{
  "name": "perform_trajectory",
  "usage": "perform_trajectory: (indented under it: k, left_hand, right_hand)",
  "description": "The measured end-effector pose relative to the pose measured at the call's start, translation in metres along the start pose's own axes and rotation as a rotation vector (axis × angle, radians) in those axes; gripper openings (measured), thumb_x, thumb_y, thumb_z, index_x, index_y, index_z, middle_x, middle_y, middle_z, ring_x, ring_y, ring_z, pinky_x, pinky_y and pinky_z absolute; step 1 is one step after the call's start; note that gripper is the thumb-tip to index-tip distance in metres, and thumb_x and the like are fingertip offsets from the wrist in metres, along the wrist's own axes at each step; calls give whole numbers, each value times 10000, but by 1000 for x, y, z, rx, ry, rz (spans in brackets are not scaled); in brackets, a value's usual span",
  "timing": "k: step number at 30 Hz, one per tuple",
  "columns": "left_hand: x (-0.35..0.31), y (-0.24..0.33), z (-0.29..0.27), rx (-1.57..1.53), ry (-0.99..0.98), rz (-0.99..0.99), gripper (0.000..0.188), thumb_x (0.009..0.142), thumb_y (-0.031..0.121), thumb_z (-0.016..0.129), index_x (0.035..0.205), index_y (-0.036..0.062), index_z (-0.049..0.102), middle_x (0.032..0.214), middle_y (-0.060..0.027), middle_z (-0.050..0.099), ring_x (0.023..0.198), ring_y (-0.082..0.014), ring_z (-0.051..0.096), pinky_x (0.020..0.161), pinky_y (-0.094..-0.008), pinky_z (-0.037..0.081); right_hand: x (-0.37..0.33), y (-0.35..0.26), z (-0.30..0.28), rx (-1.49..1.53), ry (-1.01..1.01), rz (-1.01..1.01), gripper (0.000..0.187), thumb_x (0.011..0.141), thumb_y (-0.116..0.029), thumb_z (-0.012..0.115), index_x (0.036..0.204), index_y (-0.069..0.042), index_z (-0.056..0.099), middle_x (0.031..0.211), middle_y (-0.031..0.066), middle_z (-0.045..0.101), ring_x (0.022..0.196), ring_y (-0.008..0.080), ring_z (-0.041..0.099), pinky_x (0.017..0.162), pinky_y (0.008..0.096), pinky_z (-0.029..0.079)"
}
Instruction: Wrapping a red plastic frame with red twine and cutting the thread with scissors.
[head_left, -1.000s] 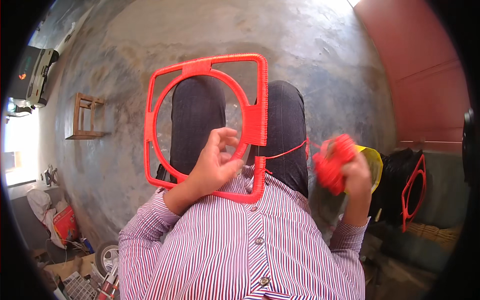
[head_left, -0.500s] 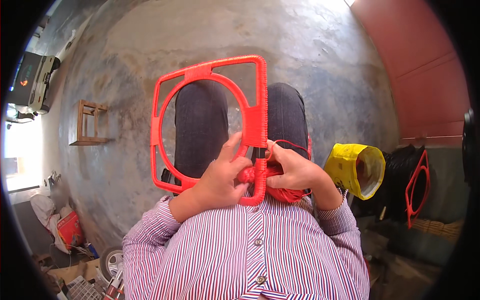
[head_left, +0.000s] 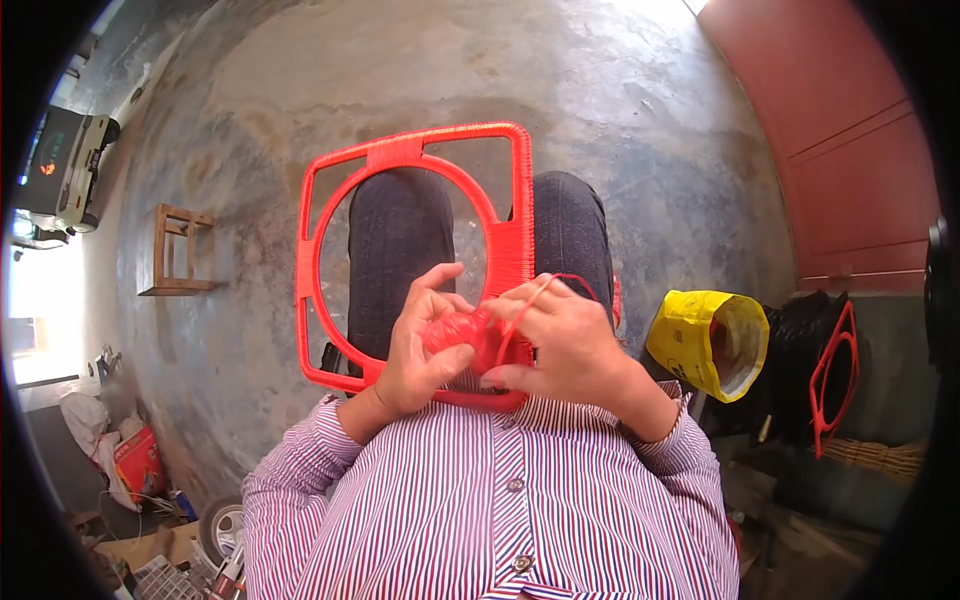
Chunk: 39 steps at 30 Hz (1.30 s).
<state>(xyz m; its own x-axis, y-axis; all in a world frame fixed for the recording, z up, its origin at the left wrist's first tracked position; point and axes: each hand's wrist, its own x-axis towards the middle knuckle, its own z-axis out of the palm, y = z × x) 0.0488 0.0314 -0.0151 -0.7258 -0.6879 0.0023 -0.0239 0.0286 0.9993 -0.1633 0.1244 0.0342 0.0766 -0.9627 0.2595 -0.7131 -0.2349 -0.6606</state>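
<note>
At the far left, a boxy dark-and-beige appliance (head_left: 70,165) stands by the wall, with a wooden stool (head_left: 158,250) on the concrete floor (head_left: 260,300) to its right. Below them, near the rim, a white sack (head_left: 84,420) lies beside a red package (head_left: 140,465), and a small spoked wheel (head_left: 222,527) shows near the left sleeve of the striped shirt (head_left: 420,490).

In the middle, a squarish red cord-wrapped frame (head_left: 512,250) with a round inner ring rests over the person's lap, and 1 leg of the dark trousers (head_left: 400,250) shows through the ring. The left hand (head_left: 405,355) is over the frame's near part, its fingers partly curled around a bundle of red cord (head_left: 455,332), thumb on the near side, index finger raised off it. The right hand (head_left: 570,345) meets the bundle's right end by the frame's right side, fingers bent and close together; whether they pinch it cannot be told. A strand of red cord (head_left: 575,278) loops across those fingers.

To the right, a yellow bag (head_left: 685,340) stands with its mouth open, next to black plastic sheeting (head_left: 793,330) and a 2nd red frame (head_left: 822,400); a red panel (head_left: 840,150) rises above them.
</note>
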Motion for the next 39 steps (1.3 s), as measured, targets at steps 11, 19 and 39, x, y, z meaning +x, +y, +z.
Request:
perform_trajectory:
  k: [11,19,39]
  left_hand:
    - [1,9,4,-192,-18,0,824,889,616,653,1439,42,433,1578,-155,277,1396,-220,394,1174,-398,277]
    - [3,6,2,-290,-72,-40,788,929,542,640,1469,25,389,1565,-151,307,1397,-235,392,1178,-416,287]
    - [6,2,-3,-193,-118,-118,615,860,305,661,1387,41,486,1529,-140,353,1375,-229,424,1126,-418,344]
  right_hand:
    - [-9,18,22,944,437,295,375,813,-12,757,1124,-19,548,1124,72,626,1001,113,604,906,287,512]
    - [3,8,23,1491,602,479,268,922,-108,669,1150,11,594,1114,129,687,982,178,672,909,346,548]
    - [-18,34,-55,906,-158,566,382,839,-121,826,1151,-18,630,1007,9,686,933,99,625,843,304,533]
